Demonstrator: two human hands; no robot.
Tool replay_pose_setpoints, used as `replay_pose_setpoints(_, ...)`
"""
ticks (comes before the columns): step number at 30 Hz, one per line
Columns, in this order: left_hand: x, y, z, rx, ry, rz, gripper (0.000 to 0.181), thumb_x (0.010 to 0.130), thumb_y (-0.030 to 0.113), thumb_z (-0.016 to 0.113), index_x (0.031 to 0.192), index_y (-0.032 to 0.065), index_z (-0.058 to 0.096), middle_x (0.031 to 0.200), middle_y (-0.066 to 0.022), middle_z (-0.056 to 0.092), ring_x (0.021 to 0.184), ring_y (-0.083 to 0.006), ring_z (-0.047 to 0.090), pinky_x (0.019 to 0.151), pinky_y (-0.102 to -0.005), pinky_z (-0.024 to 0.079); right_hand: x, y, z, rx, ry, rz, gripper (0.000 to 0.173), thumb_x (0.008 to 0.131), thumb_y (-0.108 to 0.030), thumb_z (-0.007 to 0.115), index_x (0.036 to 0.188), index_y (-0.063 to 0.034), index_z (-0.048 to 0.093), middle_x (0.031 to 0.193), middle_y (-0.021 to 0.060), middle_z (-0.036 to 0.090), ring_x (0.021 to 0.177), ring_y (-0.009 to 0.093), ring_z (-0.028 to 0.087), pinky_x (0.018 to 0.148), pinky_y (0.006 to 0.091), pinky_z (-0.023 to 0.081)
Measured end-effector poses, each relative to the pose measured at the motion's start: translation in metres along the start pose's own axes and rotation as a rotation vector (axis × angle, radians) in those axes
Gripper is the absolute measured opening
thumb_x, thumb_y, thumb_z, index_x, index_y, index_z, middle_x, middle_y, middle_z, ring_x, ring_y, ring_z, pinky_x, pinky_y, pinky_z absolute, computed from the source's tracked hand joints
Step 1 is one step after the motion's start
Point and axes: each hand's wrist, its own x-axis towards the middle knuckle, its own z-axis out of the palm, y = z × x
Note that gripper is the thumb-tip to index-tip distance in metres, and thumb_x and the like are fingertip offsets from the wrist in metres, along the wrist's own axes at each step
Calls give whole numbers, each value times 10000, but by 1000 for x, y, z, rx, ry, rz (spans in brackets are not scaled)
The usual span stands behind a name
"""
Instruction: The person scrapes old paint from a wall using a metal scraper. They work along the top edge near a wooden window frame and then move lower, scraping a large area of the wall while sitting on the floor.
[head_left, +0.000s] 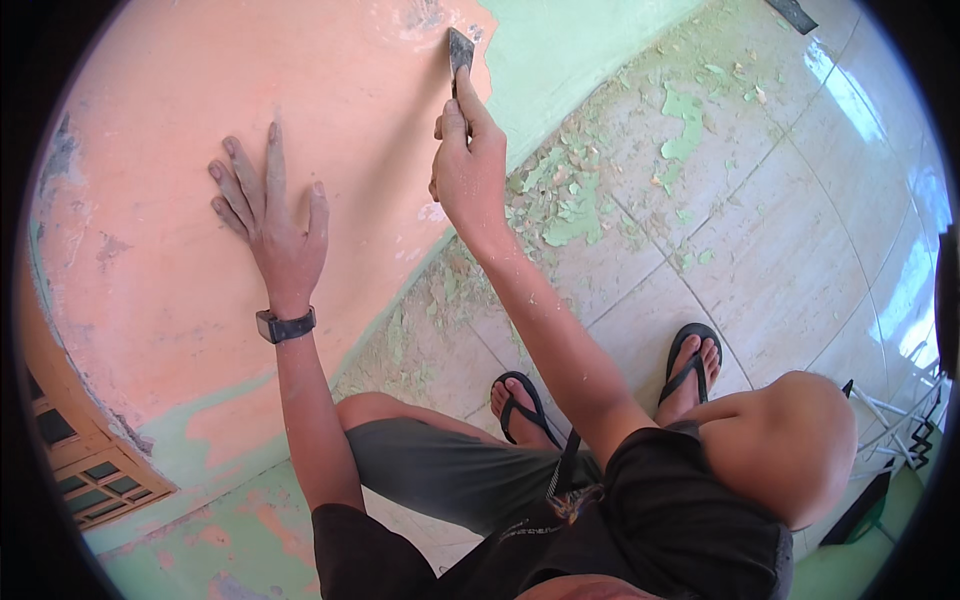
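My right hand (472, 161) grips a paint scraper (461, 51), its forefinger laid along the tool and its handle mostly hidden in the fist. The scraper's metal blade is at the wall near a ragged edge, where salmon-pink wall surface (360, 127) meets light green paint (540, 52). Lower and to the left, my left hand (277, 210) rests with fingers spread on the pink surface, holding nothing. Dust coats its fingers, and a dark wristwatch (289, 328) is on that wrist.
Green paint flakes (574, 206) litter the tiled floor (780, 247) along the wall's foot. A wooden-framed window (105, 480) is at lower left. My feet in black flip-flops (694, 360) stand on the tiles. A white metal rack (892, 420) stands at the right edge.
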Motion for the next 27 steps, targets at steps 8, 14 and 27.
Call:
replay_pose_setpoints(8, 3, -1, 4, -13, 23, -11, 721, 916, 291, 615, 1574, 232, 328, 1670, -167, 111, 1526, -438, 20, 1160, -656, 29, 5, 8, -14, -24, -73, -10, 467, 1055, -105, 379, 1483, 82, 368, 678, 11, 475, 512, 62, 400, 452, 254, 380)
replay_pose_setpoints(14, 4, 2, 0, 8, -15, -26, 737, 924, 311, 615, 1584, 222, 299, 1664, -201, 90, 1515, -475, 3, 1146, -685, 30, 21, -6, -21, 52, -25, 63, 470, 1067, -110, 359, 1503, 65, 343, 684, 11, 484, 492, 55, 388, 432, 262, 376)
replay_pose_setpoints(27, -1, 1, 1, -51, -5, 2, 768, 898, 358, 637, 1578, 200, 317, 1663, -204, 94, 1520, -461, -20, 1147, -673, -20, 42, -31, -5, 169, -16, -40, 472, 1057, -118, 399, 1512, 6, 380, 732, -1, 455, 435, 50, 368, 361, 261, 350)
